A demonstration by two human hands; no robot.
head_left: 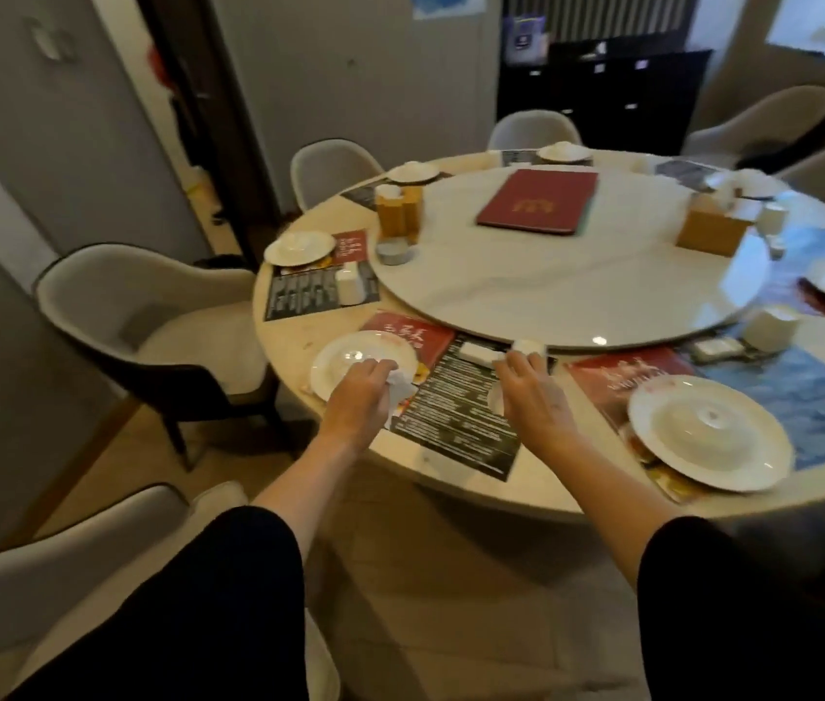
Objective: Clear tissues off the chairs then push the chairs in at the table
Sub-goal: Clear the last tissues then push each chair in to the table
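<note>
Tissue [399,392] in your closed left hand [357,397] is light, soft: pinch anywhere. Right hand [527,392], fingers loosely spread, grips nothing visible.

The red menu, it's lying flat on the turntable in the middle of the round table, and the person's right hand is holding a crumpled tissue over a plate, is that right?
Not quite. The head view shows the left hand, not the right, holding the crumpled tissue over the plate. The right hand reaches further along the table. The red menu does lie flat on the turntable.
</note>
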